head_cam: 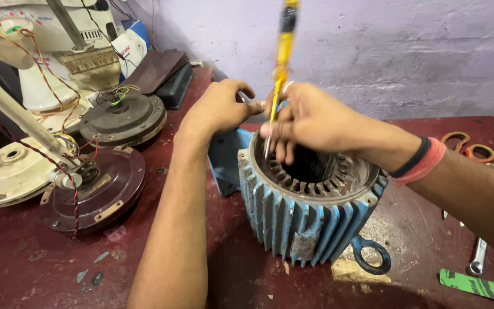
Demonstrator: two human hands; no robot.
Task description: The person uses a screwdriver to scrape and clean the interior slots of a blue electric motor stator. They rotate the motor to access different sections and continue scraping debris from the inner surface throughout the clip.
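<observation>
Motor housing (310, 214), blue and ribbed, sits pretty much dead centre on the dark red workbench (30, 269), open end tipped up toward whoever's standing over it. You can see right down into the bore, with the slotted stator ring (315, 186) all around the inside and a dark hole in the middle. There's a lifting eye (371, 256) sticking out of the lower right side of the casing, resting on the bench.

Right hand (310, 123) is hovering over the top rim of the housing, fingers pinched around a yellow screwdriver (282, 57). Handle points straight up and the metal tip pokes down just at the left inside edge of the ring. Can't tell if the tip is actually touching the slots. That wrist has a black and a red band (421, 160) on it.

Left hand (218, 109) is behind the housing at its upper left, fingers curled. It sits right next to the screwdriver shaft, thumb nearly at it, but whether it's gripping anything back there is hidden from this angle.

Off to the left there's a pile of ceiling fan motors (95, 189), one maroon, one brownish, one cream, with loose red and yellow wires trailing around. Over on the right of the bench: orange-handled scissors (469, 146) by the back edge, a spanner (477, 257) near the right forearm, and a green paper strip (475, 285) in the front corner. Purple-ish wall behind all of it.
</observation>
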